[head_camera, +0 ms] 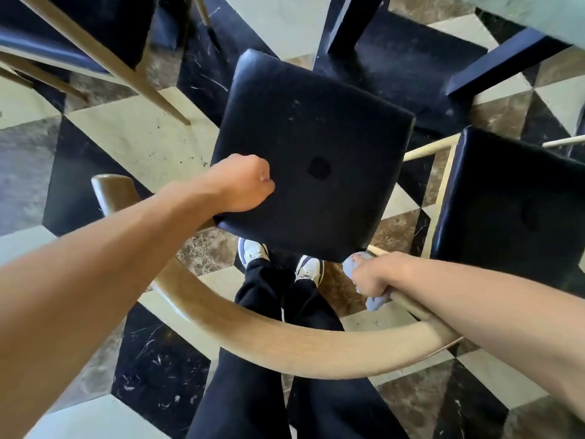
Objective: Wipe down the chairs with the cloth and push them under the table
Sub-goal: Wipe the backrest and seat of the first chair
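A chair with a black padded seat (316, 147) and a curved light-wood backrest rail (285, 340) stands right below me. My left hand (243, 185) grips the seat's left edge, fingers curled under it. My right hand (376, 274) holds a pale blue-grey cloth (373, 301) wrapped round the wooden rail at the chair's right side. The table (538, 14) shows as a pale slab at the top right, with dark legs (493, 68) beneath it.
A second black-seated chair (512, 210) stands close on the right, a third (79, 33) at the top left. My legs and white shoes (308, 267) are behind the backrest. The floor is a marble check of cream, black and brown tiles (142, 137).
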### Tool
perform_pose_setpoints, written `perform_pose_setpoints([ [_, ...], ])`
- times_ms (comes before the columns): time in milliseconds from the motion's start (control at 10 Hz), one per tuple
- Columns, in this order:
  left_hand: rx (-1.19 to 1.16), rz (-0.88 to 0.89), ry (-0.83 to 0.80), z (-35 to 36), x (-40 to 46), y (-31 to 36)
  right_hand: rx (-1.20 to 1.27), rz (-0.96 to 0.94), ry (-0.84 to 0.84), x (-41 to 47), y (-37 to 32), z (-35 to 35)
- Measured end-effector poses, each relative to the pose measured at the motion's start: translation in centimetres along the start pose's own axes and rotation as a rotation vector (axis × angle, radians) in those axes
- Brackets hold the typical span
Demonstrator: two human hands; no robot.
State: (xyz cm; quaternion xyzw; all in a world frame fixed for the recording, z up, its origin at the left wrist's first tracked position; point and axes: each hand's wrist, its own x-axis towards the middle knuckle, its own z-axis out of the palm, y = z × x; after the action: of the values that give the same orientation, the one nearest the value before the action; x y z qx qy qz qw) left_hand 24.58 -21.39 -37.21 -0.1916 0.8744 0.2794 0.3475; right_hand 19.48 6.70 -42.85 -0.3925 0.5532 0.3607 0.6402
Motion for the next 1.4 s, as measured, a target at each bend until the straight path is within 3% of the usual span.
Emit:
perform_pose_setpoints([
  [100, -0.011, 0.009, 0.137, -2.9, -1.5, -1.7, 0.262, 0.080, 0.151, 0.8, -0.9, 0.2],
  [200, 0.031, 0.027, 0.322, -5.2, -3.2, -4.1, 0.361, 0.153, 0.177, 0.5, -1.6, -0.5],
  [300, 0.055, -0.001, 0.470, -6.5, -4.5, -6.0, 0.401, 0.045, 0.203, -0.5, -2.8, -3.1],
  [400, 0.026, -0.019, 0.621, -6.8, -5.4, -6.8, 0.755, -0.238, 0.329, -1.7, -5.8, -7.1],
  [500, -0.096, -0.053, 0.747, -6.2, -6.5, -7.3, 1.169, -0.299, 0.620, -2.7, -10.8, -11.1],
  [600, -0.220, -0.082, 0.861, -5.6, -7.6, -7.7, 1.377, -0.404, 0.739, -4.2, -16.1, -13.9],
  [800, -0.304, -0.106, 0.960, -5.6, -8.0, -7.2, 1.844, -0.711, 0.353, -6.2, -20.3, -14.3],
  [900, -0.311, -0.116, 0.982, -5.5, -7.9, -7.3, 1.822, -0.876, 0.419, -5.1, -20.0, -13.1],
  [1000, -0.360, -0.155, 1.017, -5.4, -7.9, -7.4, 1.654, -0.897, 0.483, -4.8, -20.6, -13.5],
  [1100, -0.388, -0.158, 1.025, -5.2, -7.6, -7.7, 1.444, -0.816, 0.558, -1.9, -21.5, -15.0],
  [1400, -0.362, -0.142, 1.003, -5.0, -7.2, -8.0, 1.263, -0.612, 0.650, 6.1, -19.9, -16.9],
])
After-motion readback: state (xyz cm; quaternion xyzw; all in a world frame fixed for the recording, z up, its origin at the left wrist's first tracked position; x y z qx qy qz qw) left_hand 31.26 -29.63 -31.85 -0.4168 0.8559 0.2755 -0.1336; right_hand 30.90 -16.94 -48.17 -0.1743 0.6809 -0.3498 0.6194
